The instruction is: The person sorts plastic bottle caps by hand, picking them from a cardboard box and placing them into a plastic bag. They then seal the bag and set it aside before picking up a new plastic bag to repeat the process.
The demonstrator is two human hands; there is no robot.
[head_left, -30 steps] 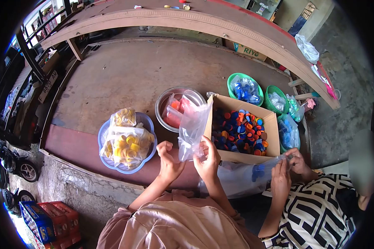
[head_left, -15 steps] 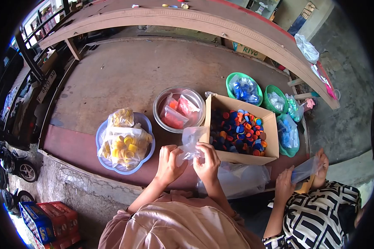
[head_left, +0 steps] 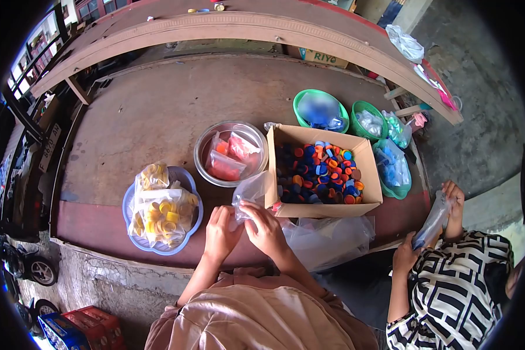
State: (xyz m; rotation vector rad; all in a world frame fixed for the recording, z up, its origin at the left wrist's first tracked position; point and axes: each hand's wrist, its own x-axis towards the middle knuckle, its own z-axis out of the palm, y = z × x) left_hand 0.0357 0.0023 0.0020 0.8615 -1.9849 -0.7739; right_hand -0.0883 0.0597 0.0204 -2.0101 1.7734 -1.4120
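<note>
A clear plastic bag (head_left: pixel 252 189) is pinched between my two hands in front of the box. My left hand (head_left: pixel 220 234) has its fingers closed on the bag's left side. With curled fingers, my right hand (head_left: pixel 263 227) grips the bag's edge beside it. The bag looks empty and stands up loosely above my fingers. Just right of my hands, the cardboard box (head_left: pixel 328 210) holds many coloured plastic caps (head_left: pixel 324 175), mostly blue, orange and red. A larger clear plastic sheet or bag (head_left: pixel 329 240) lies in front of the box.
Left are a lavender basin (head_left: pixel 193 228) with bagged yellow caps (head_left: pixel 164 219) and a metal bowl (head_left: pixel 200 153) with bagged red pieces (head_left: pixel 226 166). Green baskets (head_left: pixel 348 119) with bags stand behind the box. At right, a co-worker's hands (head_left: pixel 406 255) hold a clear bag (head_left: pixel 434 224).
My view has shifted, so the table things appear lower and further left. My hands still hold the bag, drawn closer together. The co-worker's bag is now held at a steeper slant.
</note>
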